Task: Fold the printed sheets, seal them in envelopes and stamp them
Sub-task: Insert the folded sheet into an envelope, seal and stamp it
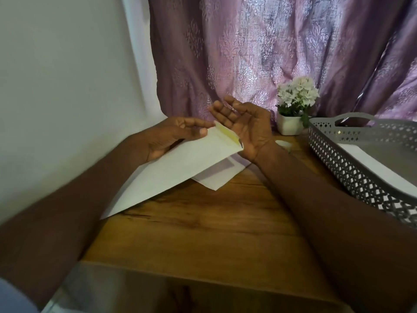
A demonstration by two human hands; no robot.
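Left hand [171,134] grips envelope [180,168] (flap up) | right hand [246,125] open-palmed

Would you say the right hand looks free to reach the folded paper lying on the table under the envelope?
Probably yes: the right hand is open and empty, and the folded paper sticks out just below it, only partly covered by the envelope.

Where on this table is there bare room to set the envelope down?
The widest bare wood lies between the two forearms, from the table's near edge up to the folded paper. A narrow strip runs between the right forearm and the basket. The far end is crowded: folded paper, flower pot, and both hands around the envelope.
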